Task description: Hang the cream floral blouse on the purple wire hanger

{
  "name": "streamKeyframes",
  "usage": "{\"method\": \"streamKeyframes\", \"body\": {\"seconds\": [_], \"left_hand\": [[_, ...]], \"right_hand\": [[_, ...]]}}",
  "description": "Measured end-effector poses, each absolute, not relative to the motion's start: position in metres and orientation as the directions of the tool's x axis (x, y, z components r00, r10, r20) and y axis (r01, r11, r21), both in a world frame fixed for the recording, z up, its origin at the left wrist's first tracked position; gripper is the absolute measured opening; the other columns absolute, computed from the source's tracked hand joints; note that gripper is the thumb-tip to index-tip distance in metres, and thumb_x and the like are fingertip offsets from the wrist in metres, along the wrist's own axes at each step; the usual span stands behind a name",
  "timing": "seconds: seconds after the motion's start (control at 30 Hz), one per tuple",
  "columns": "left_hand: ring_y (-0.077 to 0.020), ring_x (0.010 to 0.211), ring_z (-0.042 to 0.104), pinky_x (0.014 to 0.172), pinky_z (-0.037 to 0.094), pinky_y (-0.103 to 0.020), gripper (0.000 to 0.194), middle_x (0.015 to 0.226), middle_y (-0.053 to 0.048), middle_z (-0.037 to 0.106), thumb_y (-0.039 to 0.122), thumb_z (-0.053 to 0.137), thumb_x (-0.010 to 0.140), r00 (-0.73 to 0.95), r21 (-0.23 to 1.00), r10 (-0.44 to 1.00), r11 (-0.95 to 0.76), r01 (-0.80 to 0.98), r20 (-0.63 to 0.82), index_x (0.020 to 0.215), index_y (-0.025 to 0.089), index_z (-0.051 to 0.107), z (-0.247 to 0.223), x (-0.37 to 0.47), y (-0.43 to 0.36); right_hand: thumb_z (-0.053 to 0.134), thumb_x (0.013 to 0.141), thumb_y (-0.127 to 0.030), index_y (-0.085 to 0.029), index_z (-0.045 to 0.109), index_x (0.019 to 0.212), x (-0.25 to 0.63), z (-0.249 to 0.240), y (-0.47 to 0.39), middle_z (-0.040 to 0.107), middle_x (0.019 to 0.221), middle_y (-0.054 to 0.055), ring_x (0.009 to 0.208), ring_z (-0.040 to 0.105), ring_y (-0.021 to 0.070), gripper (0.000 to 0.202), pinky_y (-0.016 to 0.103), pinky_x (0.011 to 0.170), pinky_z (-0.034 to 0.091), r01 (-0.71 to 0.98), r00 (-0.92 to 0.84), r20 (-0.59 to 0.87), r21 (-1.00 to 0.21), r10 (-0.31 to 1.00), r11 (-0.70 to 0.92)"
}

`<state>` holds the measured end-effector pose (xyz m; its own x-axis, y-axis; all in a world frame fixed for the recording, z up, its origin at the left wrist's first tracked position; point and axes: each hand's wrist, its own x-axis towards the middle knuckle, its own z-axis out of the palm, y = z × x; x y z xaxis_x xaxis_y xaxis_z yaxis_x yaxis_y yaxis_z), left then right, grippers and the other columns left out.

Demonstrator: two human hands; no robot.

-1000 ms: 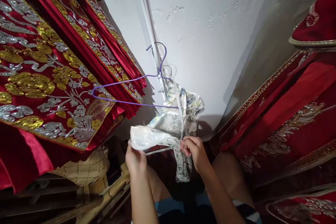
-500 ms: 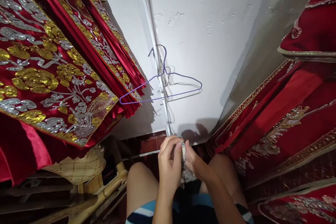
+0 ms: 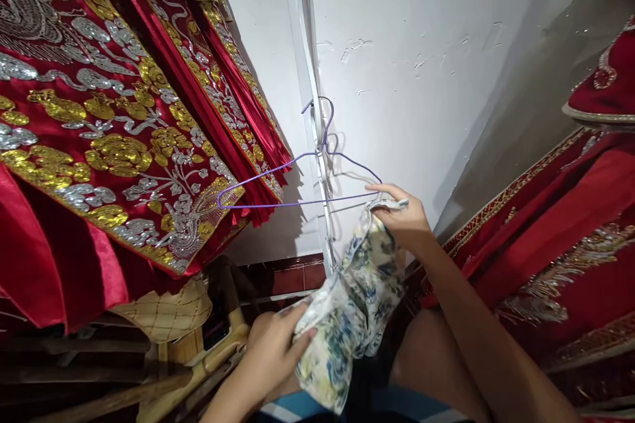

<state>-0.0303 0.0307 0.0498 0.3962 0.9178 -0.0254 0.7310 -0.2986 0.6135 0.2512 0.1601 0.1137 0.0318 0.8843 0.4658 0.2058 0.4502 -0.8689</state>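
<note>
A white garment with a blue, green and yellow print (image 3: 364, 297) is stretched between my two hands. My right hand (image 3: 399, 215) pinches its upper edge at the right end of a purple wire hanger (image 3: 297, 203). Lower down, my left hand (image 3: 282, 347) grips the garment's other side between thumb and fingers, above my lap. The hanger hangs by its hook from a white vertical strip (image 3: 302, 46) on the wall.
Red garments with gold and silver sequins (image 3: 119, 152) hang at the left. More red beaded garments (image 3: 560, 244) hang at the right. A wooden chair (image 3: 218, 357) with a cream quilted piece (image 3: 166, 310) stands at the lower left.
The garment has gone from a small bunch to being spread open. My right hand has risen to the hanger's right end, and my left hand has moved down and left.
</note>
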Motion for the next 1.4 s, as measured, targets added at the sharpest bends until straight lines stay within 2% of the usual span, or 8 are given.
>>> {"method": "streamKeyframes", "body": {"seconds": [0.27, 0.5, 0.7, 0.9, 1.0, 1.13, 1.27, 1.4], "left_hand": [[-0.0213, 0.082, 0.070, 0.112, 0.036, -0.055, 0.034, 0.084, -0.003, 0.074, 0.034, 0.041, 0.099, 0.470, 0.152, 0.853, -0.508, 0.848, 0.226, 0.082, 0.021, 0.068, 0.112, -0.084, 0.046], [-0.0395, 0.129, 0.057, 0.105, 0.045, -0.057, 0.037, 0.135, -0.013, 0.066, 0.037, 0.045, 0.094, 0.315, -0.078, 0.877, -0.308, 0.948, 0.363, 0.111, 0.020, 0.073, 0.139, -0.108, 0.060], [-0.0365, 0.090, 0.073, 0.077, 0.054, -0.047, 0.049, 0.131, -0.017, 0.067, 0.038, 0.038, 0.097, -0.034, 0.134, 0.910, -0.023, 0.991, 0.413, 0.136, 0.024, 0.063, 0.183, -0.076, 0.092], [-0.0165, 0.070, 0.061, 0.067, 0.046, -0.026, 0.050, 0.088, -0.003, 0.069, 0.034, 0.051, 0.095, 0.113, 0.360, 0.743, -0.445, 0.820, 0.660, 0.142, 0.020, 0.051, 0.191, -0.031, 0.134], [-0.0122, 0.056, 0.049, 0.059, 0.038, -0.023, 0.040, 0.070, 0.003, 0.059, 0.035, 0.056, 0.095, 0.146, 0.311, 0.686, -0.496, 0.811, 0.713, 0.131, 0.018, 0.058, 0.177, -0.028, 0.150], [-0.0106, 0.052, 0.047, 0.057, 0.036, -0.023, 0.027, 0.061, 0.003, 0.058, 0.038, 0.058, 0.094, 0.172, 0.256, 0.635, -0.523, 0.813, 0.753, 0.101, 0.017, 0.073, 0.164, -0.037, 0.162], [-0.0122, 0.054, 0.052, 0.059, 0.037, -0.024, 0.028, 0.062, 0.002, 0.062, 0.042, 0.061, 0.091, 0.161, 0.269, 0.634, -0.526, 0.807, 0.757, 0.096, 0.019, 0.076, 0.169, -0.044, 0.165], [-0.0150, 0.066, 0.058, 0.063, 0.040, -0.025, 0.029, 0.071, 0.000, 0.066, 0.044, 0.060, 0.092, 0.009, 0.386, 0.649, -0.464, 0.797, 0.760, 0.087, 0.018, 0.073, 0.177, -0.058, 0.162]], "right_hand": [[0.061, 0.077, -0.038, -0.017, 0.065, 0.073, 0.214, 0.075, 0.226, 0.063, 0.070, 0.001, 0.069, 0.057, 0.0179, 0.022, 0.030, 0.071, 0.046, 0.145, -0.059, 0.311, -0.938, 0.949, 0.316], [0.063, 0.077, -0.033, -0.022, 0.043, 0.057, 0.258, 0.086, 0.178, 0.039, 0.056, -0.005, 0.057, 0.036, 0.0117, 0.030, 0.026, 0.054, 0.029, 0.254, 0.064, 0.404, -0.891, 0.913, 0.376], [0.058, 0.081, -0.028, -0.023, 0.029, 0.058, 0.269, 0.115, 0.140, 0.027, 0.058, -0.005, 0.056, 0.028, 0.0106, 0.037, 0.027, 0.052, 0.023, 0.305, 0.051, 0.403, -0.877, 0.914, 0.370], [0.057, 0.078, -0.027, -0.021, 0.046, 0.059, 0.258, 0.109, 0.128, 0.037, 0.058, -0.004, 0.057, 0.036, 0.0117, 0.023, 0.025, 0.053, 0.028, 0.295, 0.041, 0.409, -0.877, 0.912, 0.380], [0.058, 0.076, -0.022, -0.020, 0.068, 0.111, 0.274, 0.105, 0.129, 0.051, 0.063, -0.004, 0.058, 0.046, 0.0143, 0.037, 0.026, 0.055, 0.037, 0.272, 0.050, 0.492, -0.844, 0.869, 0.462], [0.067, 0.070, -0.017, -0.018, 0.037, 0.155, 0.310, 0.111, 0.154, 0.059, 0.062, -0.005, 0.054, 0.048, 0.0160, 0.090, 0.028, 0.056, 0.041, 0.418, 0.224, 0.558, -0.796, 0.799, 0.438], [0.067, 0.066, -0.013, -0.013, 0.074, 0.114, 0.340, 0.139, 0.177, 0.069, 0.069, 0.002, 0.067, 0.059, 0.0193, 0.048, 0.033, 0.070, 0.048, 0.527, 0.125, 0.535, -0.750, 0.836, 0.401], [0.079, 0.064, -0.023, -0.013, 0.076, 0.079, 0.353, 0.174, 0.167, 0.072, 0.070, 0.005, 0.069, 0.066, 0.0216, 0.018, 0.033, 0.066, 0.051, 0.280, -0.066, 0.244, -0.926, 0.967, 0.253]]}}
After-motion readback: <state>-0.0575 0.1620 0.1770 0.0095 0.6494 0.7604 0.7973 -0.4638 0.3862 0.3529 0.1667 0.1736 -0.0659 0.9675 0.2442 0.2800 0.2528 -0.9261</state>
